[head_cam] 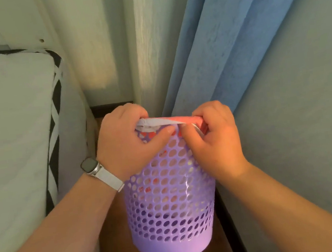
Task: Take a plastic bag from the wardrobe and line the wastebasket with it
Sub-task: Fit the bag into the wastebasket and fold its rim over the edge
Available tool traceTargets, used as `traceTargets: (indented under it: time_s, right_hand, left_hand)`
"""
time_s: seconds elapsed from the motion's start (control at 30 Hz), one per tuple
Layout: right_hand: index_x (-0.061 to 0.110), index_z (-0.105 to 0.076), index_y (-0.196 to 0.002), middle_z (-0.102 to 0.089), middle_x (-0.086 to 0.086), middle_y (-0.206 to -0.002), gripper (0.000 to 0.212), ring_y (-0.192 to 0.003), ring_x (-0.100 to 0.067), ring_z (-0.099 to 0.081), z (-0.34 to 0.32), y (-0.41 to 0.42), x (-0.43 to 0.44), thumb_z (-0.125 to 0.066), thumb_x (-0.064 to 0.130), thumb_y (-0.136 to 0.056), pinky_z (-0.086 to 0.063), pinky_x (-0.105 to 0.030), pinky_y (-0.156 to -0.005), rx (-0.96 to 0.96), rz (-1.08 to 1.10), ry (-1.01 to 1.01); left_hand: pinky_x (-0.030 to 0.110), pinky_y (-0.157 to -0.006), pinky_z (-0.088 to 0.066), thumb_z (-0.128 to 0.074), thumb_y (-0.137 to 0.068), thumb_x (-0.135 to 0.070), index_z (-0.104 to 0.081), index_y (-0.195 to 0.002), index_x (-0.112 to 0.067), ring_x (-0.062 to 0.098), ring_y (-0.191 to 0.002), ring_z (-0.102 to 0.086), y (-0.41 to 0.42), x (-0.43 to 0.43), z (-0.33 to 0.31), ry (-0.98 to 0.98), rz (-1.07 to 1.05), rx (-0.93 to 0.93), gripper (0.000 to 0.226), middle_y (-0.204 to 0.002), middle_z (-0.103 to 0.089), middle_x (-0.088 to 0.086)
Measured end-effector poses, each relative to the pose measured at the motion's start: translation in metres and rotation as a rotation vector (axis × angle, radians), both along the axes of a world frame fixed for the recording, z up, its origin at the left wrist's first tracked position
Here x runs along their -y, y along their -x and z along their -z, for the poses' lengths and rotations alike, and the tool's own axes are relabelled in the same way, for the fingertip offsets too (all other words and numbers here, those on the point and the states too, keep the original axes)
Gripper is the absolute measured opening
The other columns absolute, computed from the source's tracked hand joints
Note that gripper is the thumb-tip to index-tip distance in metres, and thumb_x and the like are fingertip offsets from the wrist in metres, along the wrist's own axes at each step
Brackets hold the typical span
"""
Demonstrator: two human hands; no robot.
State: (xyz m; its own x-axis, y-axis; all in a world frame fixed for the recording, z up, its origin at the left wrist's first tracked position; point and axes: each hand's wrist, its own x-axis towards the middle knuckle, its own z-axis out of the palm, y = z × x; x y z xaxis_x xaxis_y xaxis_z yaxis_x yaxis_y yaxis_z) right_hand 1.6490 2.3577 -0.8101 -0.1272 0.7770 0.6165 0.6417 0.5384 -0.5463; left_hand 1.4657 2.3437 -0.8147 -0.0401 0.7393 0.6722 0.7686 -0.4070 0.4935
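A purple perforated wastebasket (pixel 171 214) stands on the dark wooden floor between the bed and the wall. A white and red plastic bag (pixel 167 121) sits inside it, showing through the holes, and its edge is bunched over the rim at the top. My left hand (pixel 124 140), with a watch on the wrist, grips the bag's edge at the rim's left side. My right hand (pixel 213 138) grips the bag's edge at the rim's right side. The hands hide most of the rim.
A bed with a white mattress (pixel 9 126) and black-and-white trim fills the left. A blue curtain (pixel 223 38) hangs behind the basket at the right, next to a pale wall (pixel 310 127). The floor strip (pixel 114 250) is narrow.
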Motion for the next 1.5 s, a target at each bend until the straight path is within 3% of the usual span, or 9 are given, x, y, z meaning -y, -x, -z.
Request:
traceTargets:
  time_s: [0.17,0.3,0.47,0.57,0.73,0.9,1.07,1.3,1.5]
  right_hand:
    - [0.018,-0.056,-0.076,-0.048,0.005,-0.076,0.022,-0.077,-0.016,-0.043,0.006,0.012,-0.013,-0.057,0.039,-0.08,-0.037,-0.036,-0.073,-0.013,-0.048,0.049]
    - [0.017,-0.058,-0.079,-0.05,0.003,-0.077,0.024,-0.077,-0.013,-0.04,0.008,0.019,-0.013,-0.06,0.041,-0.08,-0.034,-0.033,-0.072,-0.016,-0.055,0.063]
    - [0.018,-0.064,-0.089,-0.057,0.006,-0.084,0.018,-0.083,-0.018,-0.051,-0.002,0.012,-0.012,-0.06,0.035,-0.085,-0.04,-0.037,-0.082,0.031,-0.167,0.108]
    - [0.018,-0.066,-0.091,-0.06,0.006,-0.087,0.021,-0.087,-0.013,-0.052,0.0,0.001,-0.016,-0.061,0.038,-0.087,-0.039,-0.029,-0.084,-0.063,-0.091,0.083]
    - [0.017,-0.06,-0.082,-0.051,0.008,-0.08,0.019,-0.081,-0.012,-0.047,0.014,-0.004,-0.007,-0.064,0.035,-0.086,-0.038,-0.03,-0.076,-0.184,-0.036,0.006]
    - [0.018,-0.059,-0.081,-0.052,0.004,-0.077,0.021,-0.076,-0.014,-0.045,0.023,0.001,-0.001,-0.062,0.038,-0.085,-0.031,-0.031,-0.075,-0.104,0.034,-0.024]
    - [0.019,-0.058,-0.082,-0.051,0.007,-0.079,0.019,-0.077,-0.013,-0.044,0.035,0.008,-0.007,-0.064,0.037,-0.082,-0.032,-0.031,-0.076,-0.124,0.0,-0.014]
    - [0.013,-0.064,-0.108,-0.058,0.006,-0.098,0.032,-0.094,-0.013,-0.052,0.033,-0.008,-0.011,-0.061,0.036,-0.086,-0.041,-0.036,-0.089,-0.156,-0.134,0.031]
    - [0.016,-0.061,-0.09,-0.055,0.003,-0.086,0.021,-0.086,-0.016,-0.05,0.03,-0.006,-0.013,-0.061,0.036,-0.085,-0.04,-0.033,-0.08,-0.209,-0.051,0.069]
  left_hand:
    - [0.046,-0.073,-0.048,-0.057,-0.093,-0.04,-0.071,-0.099,-0.011,0.024,-0.08,-0.061,-0.001,0.005,-0.004,0.011,0.023,-0.155,0.032,-0.088,-0.068,0.004]
    - [0.044,-0.064,-0.043,-0.057,-0.091,-0.032,-0.068,-0.091,-0.008,0.02,-0.07,-0.053,0.005,0.005,-0.005,0.054,0.058,-0.162,0.027,-0.075,-0.061,0.004]
    - [0.039,-0.061,-0.039,-0.058,-0.087,-0.023,-0.064,-0.08,-0.006,0.013,-0.066,-0.045,0.013,0.003,-0.011,0.011,0.032,-0.097,0.019,-0.069,-0.049,-0.006]
    - [0.032,-0.063,-0.037,-0.056,-0.085,-0.024,-0.061,-0.078,-0.005,0.011,-0.067,-0.044,0.01,0.004,-0.011,0.028,0.032,0.002,0.021,-0.069,-0.05,-0.002]
    - [0.037,-0.063,-0.04,-0.053,-0.087,-0.028,-0.061,-0.079,-0.005,0.017,-0.068,-0.048,0.003,0.008,-0.006,0.051,0.071,-0.019,0.026,-0.07,-0.054,0.003]
    - [0.049,-0.079,-0.046,-0.056,-0.088,-0.034,-0.069,-0.098,-0.014,0.027,-0.083,-0.062,-0.006,0.007,-0.008,0.075,0.079,-0.255,0.026,-0.087,-0.067,0.002]
    - [0.039,-0.066,-0.042,-0.052,-0.09,-0.031,-0.067,-0.085,-0.012,0.018,-0.069,-0.052,-0.008,0.003,-0.001,0.093,0.138,-0.25,0.024,-0.071,-0.06,0.0]
    - [0.037,-0.06,-0.038,-0.05,-0.085,-0.028,-0.062,-0.079,-0.011,0.016,-0.064,-0.046,0.0,0.0,0.001,0.101,0.074,-0.179,0.022,-0.064,-0.053,-0.001]
    - [0.038,-0.059,-0.042,-0.05,-0.088,-0.029,-0.061,-0.08,-0.009,0.017,-0.062,-0.048,-0.002,0.003,-0.001,0.097,0.073,-0.05,0.024,-0.064,-0.054,0.003]
